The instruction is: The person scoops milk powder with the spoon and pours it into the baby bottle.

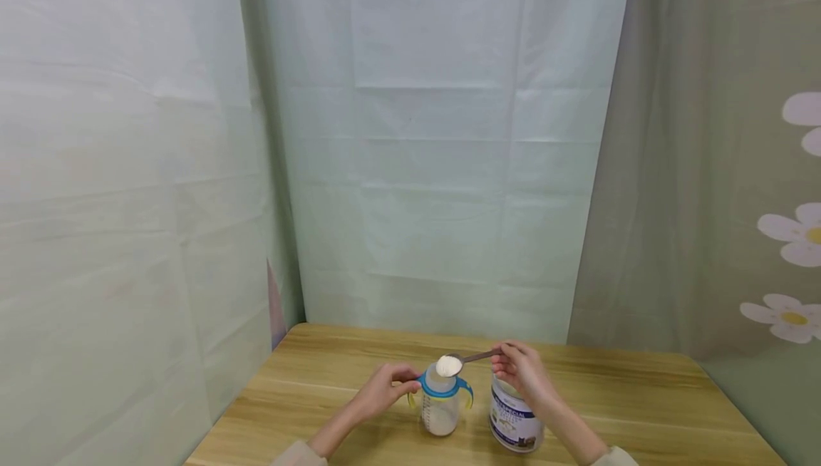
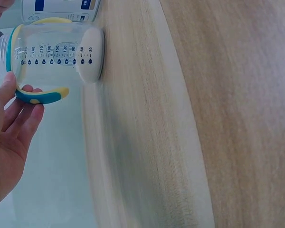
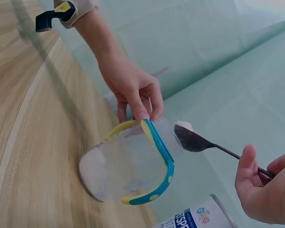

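A clear baby bottle (image 1: 440, 412) with a blue and yellow two-handled collar stands upright on the table. White powder covers its bottom, and printed measuring marks show in the left wrist view. My left hand (image 1: 385, 389) pinches one collar handle (image 2: 42, 96) between thumb and fingers. In my right hand (image 1: 522, 370) is the handle of a dark metal spoon (image 3: 194, 139). The spoon's bowl, heaped with white powder (image 1: 448, 365), is over the bottle's open mouth. Below my right hand stands a white and blue powder can (image 1: 513, 423), its top partly hidden by that hand.
The wooden table (image 1: 616, 395) has its back edge against a pale green hanging cloth (image 1: 436, 224). Another cloth hangs at the left, and one with white flowers (image 1: 795, 316) at the right. The can stands close beside the bottle.
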The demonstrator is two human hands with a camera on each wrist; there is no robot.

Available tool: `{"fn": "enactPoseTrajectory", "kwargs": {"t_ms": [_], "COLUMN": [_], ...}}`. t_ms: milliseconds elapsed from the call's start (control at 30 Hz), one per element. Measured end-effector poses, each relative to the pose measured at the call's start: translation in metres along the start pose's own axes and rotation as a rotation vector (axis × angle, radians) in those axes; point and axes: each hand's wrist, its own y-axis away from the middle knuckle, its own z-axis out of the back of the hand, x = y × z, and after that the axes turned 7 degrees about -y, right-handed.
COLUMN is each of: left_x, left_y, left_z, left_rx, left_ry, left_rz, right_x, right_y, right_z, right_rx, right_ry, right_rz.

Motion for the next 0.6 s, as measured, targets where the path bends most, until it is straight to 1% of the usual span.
{"fn": "enactPoseTrajectory", "kwargs": {"t_ms": [233, 333, 433, 600], "left_x": [-0.006, -0.006, 0.000, 0.019], "left_y": [0.001, 0.002, 0.000, -0.004], "left_z": [0.002, 0.003, 0.000, -0.006], "left_rx": [-0.003, 0.005, 0.014, 0.009], "left_ry": [0.012, 0.010, 0.009, -0.011], "left_rz": [0.001, 0.004, 0.017, 0.025], "right_x": [-0.003, -0.005, -0.007, -0.009], "right_y": [-0.002, -0.002, -0.002, -0.001], "right_z": [-0.011, -0.014, -0.015, -0.019], "right_rx": [-0.021, -0.016, -0.009, 0.005], "right_ry": [0.057, 0.087, 0.115, 0.160], "right_rz": [0.051, 0.075, 0.108, 0.162]}}
